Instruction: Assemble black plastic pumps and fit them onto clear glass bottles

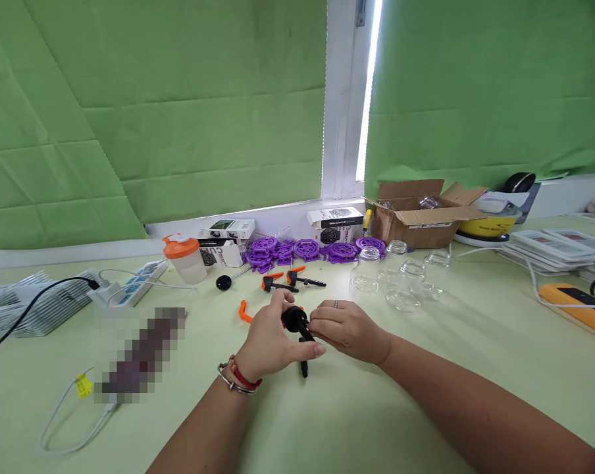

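Note:
Over the middle of the table, my left hand (268, 345) has its fingers and thumb curled round a black plastic part with a round cap and a stem (294, 318). My right hand (349, 331) pinches at that part's right side; its fingertips hide what exactly they grip. Below them a black rod-like piece (304, 367) shows. An orange bent handle (245, 312) lies left of my left hand. Just beyond are two black-and-orange lever assemblies (274, 283) (303, 278), and a black disc on a thin rod (224, 282) rests to their left.
Purple plastic rings (307, 249) lie along the back, near small printed boxes (336, 226). Several clear glass jars (407, 287) stand right of centre before an open carton (413, 224). Left are an orange-lidded shaker (183, 258), a power strip (142, 282) and white cables.

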Motion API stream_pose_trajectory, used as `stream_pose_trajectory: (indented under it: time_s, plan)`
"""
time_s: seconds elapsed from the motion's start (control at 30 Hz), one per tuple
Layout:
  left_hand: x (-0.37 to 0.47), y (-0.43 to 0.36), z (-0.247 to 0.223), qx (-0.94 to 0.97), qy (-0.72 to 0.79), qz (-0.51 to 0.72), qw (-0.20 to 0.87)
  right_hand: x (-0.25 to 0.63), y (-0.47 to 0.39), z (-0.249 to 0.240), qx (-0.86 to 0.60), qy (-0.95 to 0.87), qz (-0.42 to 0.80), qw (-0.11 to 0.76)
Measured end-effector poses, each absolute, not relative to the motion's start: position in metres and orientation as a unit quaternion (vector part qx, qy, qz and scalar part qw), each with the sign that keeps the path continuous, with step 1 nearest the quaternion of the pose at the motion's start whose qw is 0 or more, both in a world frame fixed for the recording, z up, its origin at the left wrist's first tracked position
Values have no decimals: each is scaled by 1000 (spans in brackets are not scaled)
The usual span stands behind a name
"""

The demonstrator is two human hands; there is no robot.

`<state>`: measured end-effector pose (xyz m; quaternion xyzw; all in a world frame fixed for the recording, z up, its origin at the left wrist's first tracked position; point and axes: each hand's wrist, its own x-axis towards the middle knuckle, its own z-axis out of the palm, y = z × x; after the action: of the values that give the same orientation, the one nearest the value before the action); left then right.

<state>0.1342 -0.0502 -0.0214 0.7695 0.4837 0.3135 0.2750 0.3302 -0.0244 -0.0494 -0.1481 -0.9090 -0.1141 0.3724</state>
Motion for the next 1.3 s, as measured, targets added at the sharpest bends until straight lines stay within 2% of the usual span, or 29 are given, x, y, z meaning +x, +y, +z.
stream_pose_trajectory:
  time_s: [0.83,1.3]
  plan:
    - [134,-50,-24,768,465,308,314,332,-28,-48,-152,-905,-176,356]
    - [136,-51,-20,772,469,307,300,330,-30,-48,-153,-910,-146,357]
